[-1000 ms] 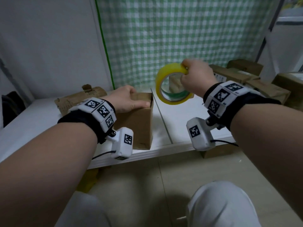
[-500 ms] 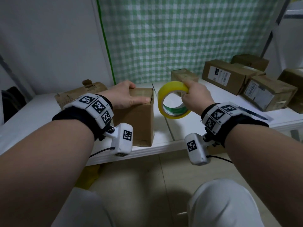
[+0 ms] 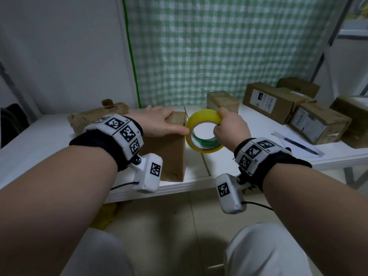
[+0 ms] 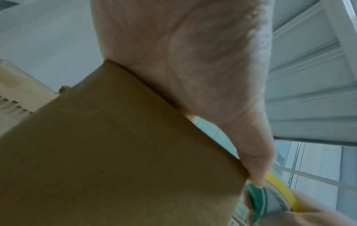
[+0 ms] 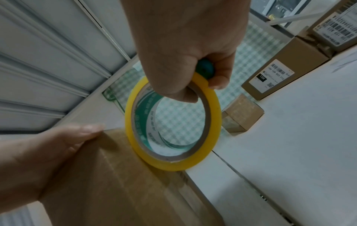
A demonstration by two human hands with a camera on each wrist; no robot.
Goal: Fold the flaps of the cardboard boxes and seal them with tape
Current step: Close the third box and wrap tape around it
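Note:
A plain brown cardboard box [image 3: 168,154] stands at the front edge of the white table [image 3: 235,172]. My left hand [image 3: 159,121] lies flat on the box's top with the fingers straight, thumb along the near right edge; the left wrist view shows its palm [image 4: 193,64] pressed on the cardboard box [image 4: 119,152]. My right hand [image 3: 229,126] grips a yellow tape roll [image 3: 203,132] by its upper rim, holding it upright just right of the box. In the right wrist view the tape roll [image 5: 173,162] touches the box's [image 5: 123,183] top right corner, thumb through the ring.
A small box [image 3: 223,101] stands behind the roll. Several labelled brown boxes [image 3: 276,100] sit at the back right. A pen on a sheet of paper [image 3: 296,144] lies near the right front. Crumpled cardboard [image 3: 93,118] lies behind my left wrist. A green checked curtain [image 3: 219,46] hangs behind.
My right hand has brought the tape roll down and left, from above the table to the box's right top edge. My left hand stays flat on the box.

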